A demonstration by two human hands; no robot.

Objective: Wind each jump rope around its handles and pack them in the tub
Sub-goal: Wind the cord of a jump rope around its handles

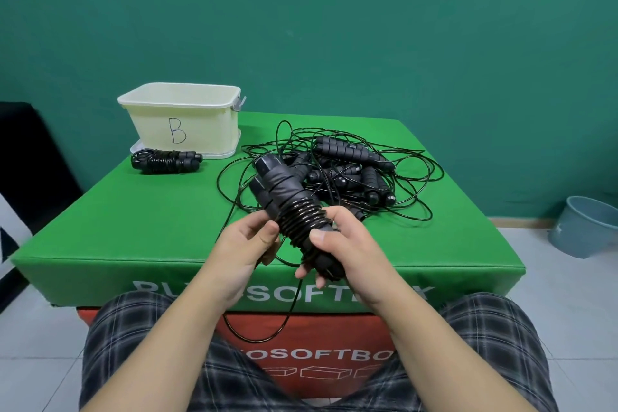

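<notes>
My right hand (337, 241) grips the near end of a pair of black jump rope handles (284, 194) held side by side above the green box's front edge. Black cord is coiled tightly round their middle. My left hand (247, 244) pinches the loose cord beside the coil; the slack hangs down in a loop in front of the red box (254, 334). A wound rope bundle (165, 160) lies in front of the cream tub (182, 120) marked "B" at the back left. A tangled pile of ropes and handles (344, 170) lies at the back right.
The green soft box (133, 227) serves as the work surface, stacked on a red one. A blue bucket (585, 227) stands on the tiled floor at right. A black object leans at the far left. My knees in plaid shorts sit close below.
</notes>
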